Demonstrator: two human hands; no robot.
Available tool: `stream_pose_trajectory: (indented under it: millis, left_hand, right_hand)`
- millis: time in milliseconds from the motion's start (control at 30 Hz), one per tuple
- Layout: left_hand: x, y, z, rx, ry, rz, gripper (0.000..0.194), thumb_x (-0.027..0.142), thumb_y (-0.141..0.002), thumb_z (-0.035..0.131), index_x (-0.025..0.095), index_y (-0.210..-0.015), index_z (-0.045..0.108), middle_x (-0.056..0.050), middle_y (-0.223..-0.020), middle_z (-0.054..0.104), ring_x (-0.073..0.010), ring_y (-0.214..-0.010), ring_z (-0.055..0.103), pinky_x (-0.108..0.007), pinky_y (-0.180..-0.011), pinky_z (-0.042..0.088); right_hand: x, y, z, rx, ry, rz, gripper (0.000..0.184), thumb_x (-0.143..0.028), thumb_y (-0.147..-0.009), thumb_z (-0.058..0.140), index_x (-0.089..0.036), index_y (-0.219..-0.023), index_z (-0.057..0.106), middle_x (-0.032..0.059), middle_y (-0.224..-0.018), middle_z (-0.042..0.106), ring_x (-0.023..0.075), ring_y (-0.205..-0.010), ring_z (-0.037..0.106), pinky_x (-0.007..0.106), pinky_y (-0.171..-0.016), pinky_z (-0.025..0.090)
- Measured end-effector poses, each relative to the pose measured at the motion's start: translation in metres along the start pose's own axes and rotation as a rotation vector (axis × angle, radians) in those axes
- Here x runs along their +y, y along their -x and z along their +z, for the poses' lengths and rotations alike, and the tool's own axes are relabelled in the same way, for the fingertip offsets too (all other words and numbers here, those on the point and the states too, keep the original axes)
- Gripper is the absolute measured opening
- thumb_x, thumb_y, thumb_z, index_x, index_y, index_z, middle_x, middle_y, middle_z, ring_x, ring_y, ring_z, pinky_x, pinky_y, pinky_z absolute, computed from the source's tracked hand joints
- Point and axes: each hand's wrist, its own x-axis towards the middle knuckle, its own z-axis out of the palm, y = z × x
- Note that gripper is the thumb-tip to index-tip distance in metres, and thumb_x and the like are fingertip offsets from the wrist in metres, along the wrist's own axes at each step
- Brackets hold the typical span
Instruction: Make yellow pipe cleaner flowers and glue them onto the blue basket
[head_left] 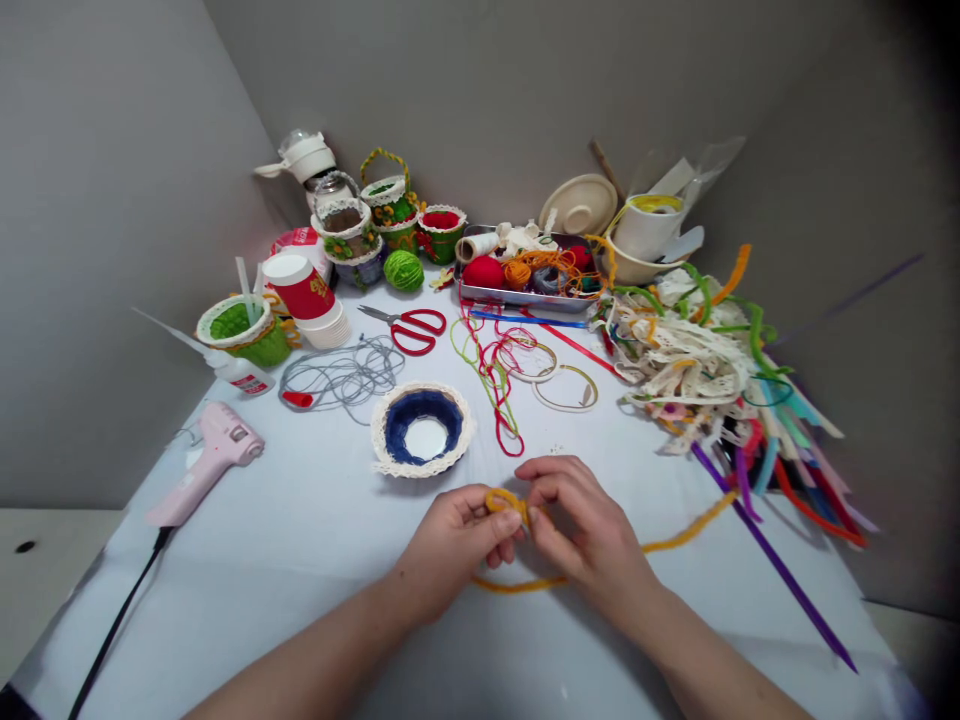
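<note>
An orange-yellow pipe cleaner (690,530) is pinched between both hands above the front of the white table. Its middle is bent into small loops at the fingertips. My left hand (461,535) closes thumb and forefinger on the looped part. My right hand (581,515) pinches the same part from the other side. One length runs out right past the right hand; another hangs below both hands. Just beyond the left hand sits a small blue yarn-wrapped basket (422,430) with a white lace rim, its lace end loose at the left.
Left lie a pink glue gun (210,460), a glue bottle (240,372), grey cord (341,375) and red-handled scissors (409,328). Finished baskets (345,235) and a metal tray (517,297) of yarn stand behind. A heap of lace and pipe cleaners (690,370) fills the right side.
</note>
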Motion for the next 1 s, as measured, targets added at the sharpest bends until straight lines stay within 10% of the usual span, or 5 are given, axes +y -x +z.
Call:
stream_pose_trajectory:
  millis: [267,467,833,1000]
  left_hand:
    - [0.002,0.006,0.013,0.222,-0.121,0.022,0.014,0.025,-0.074,0.06,0.017,-0.066,0.052,0.005,-0.05,0.051,-0.0079,-0.048,0.045,-0.02,-0.048,0.033]
    - [0.0,0.006,0.008,0.173,-0.277,-0.014,0.012,0.025,-0.076,0.055,0.019,-0.068,0.05,0.006,-0.05,0.049,-0.0082,-0.047,0.043,-0.02,-0.046,0.031]
    - [0.003,0.007,-0.002,0.172,-0.689,0.181,0.016,0.024,-0.079,0.055,0.017,-0.065,0.052,0.005,-0.059,0.043,-0.0084,-0.055,0.036,-0.021,-0.049,0.026]
    - [0.009,0.007,0.001,0.103,-0.387,0.042,0.012,0.027,-0.08,0.055,0.017,-0.074,0.056,0.004,-0.059,0.051,-0.0095,-0.054,0.045,-0.02,-0.051,0.034]
  right_hand:
    - [-0.007,0.004,0.008,0.074,0.133,-0.078,0.016,-0.006,-0.083,0.054,-0.021,-0.084,0.05,0.0093,-0.104,0.058,0.0219,-0.097,0.052,0.037,-0.08,0.046]
    - [-0.004,0.003,0.01,0.003,0.186,-0.171,0.016,-0.004,-0.083,0.052,-0.02,-0.087,0.05,0.0104,-0.103,0.059,0.022,-0.096,0.053,0.037,-0.081,0.046]
    - [-0.008,0.006,0.006,-0.231,-0.278,0.511,0.009,-0.02,-0.087,0.048,-0.021,-0.078,0.045,-0.0052,-0.065,0.045,0.0101,-0.059,0.039,0.021,-0.053,0.033]
    - [-0.006,0.001,-0.002,-0.227,-0.435,0.594,0.008,-0.026,-0.088,0.051,-0.019,-0.09,0.053,-0.0024,-0.073,0.052,0.0117,-0.067,0.047,0.022,-0.061,0.039]
